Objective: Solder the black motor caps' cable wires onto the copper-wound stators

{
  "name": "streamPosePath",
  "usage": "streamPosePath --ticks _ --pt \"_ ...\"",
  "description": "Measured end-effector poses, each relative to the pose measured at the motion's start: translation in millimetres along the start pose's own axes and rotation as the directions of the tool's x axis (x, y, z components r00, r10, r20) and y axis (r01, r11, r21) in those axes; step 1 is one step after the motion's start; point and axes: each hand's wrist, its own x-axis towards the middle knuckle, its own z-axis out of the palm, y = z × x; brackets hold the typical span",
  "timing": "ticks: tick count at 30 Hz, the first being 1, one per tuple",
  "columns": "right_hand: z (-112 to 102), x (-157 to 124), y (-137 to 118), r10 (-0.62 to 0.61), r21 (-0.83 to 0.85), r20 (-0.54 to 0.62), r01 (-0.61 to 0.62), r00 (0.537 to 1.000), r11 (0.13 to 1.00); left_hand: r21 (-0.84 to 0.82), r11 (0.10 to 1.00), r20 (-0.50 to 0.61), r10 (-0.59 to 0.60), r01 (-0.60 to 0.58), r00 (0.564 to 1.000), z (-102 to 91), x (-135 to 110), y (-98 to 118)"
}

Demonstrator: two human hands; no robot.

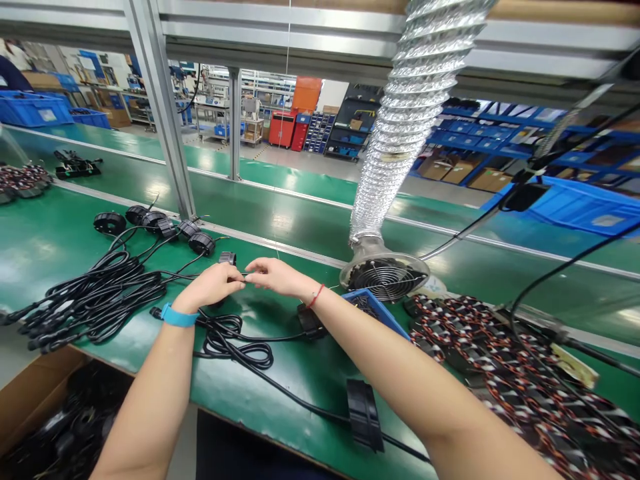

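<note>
My left hand [213,285] and my right hand [274,275] meet over the green bench [280,380], both with fingers pinched on a thin black wire [249,275] that runs between them. The wire leads to a small black ring-shaped part [227,258] just behind my left hand. A blue band sits on my left wrist and a red string on my right. A coiled black cable [235,340] lies under my forearms and runs to a black plastic part [365,415] near the bench's front edge.
A bundle of black cables [95,297] with round black parts [155,223] lies at the left. A silver duct ends in a round fan [385,277]. A blue tray [377,310], a heap of red-and-black wound parts [525,380] and a cardboard box [40,407] are nearby.
</note>
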Motion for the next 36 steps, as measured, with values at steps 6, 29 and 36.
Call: streamPosePath --ticks 6,29,36 --pt "-67 -76 8 -0.033 -0.223 -0.168 -0.006 0.985 0.975 -0.247 0.968 0.023 0.06 -0.053 0.998 -5.3 -15 -11" --pt "-23 -181 123 0.167 -0.577 -0.497 -0.468 0.852 0.67 0.298 0.816 -0.251 -0.433 0.495 0.866 -25.3 93 -74" --pt "-26 -177 127 0.14 -0.556 -0.499 -0.44 0.855 0.705 0.091 0.894 -0.324 -0.39 0.439 0.862 -31.6 60 -62"
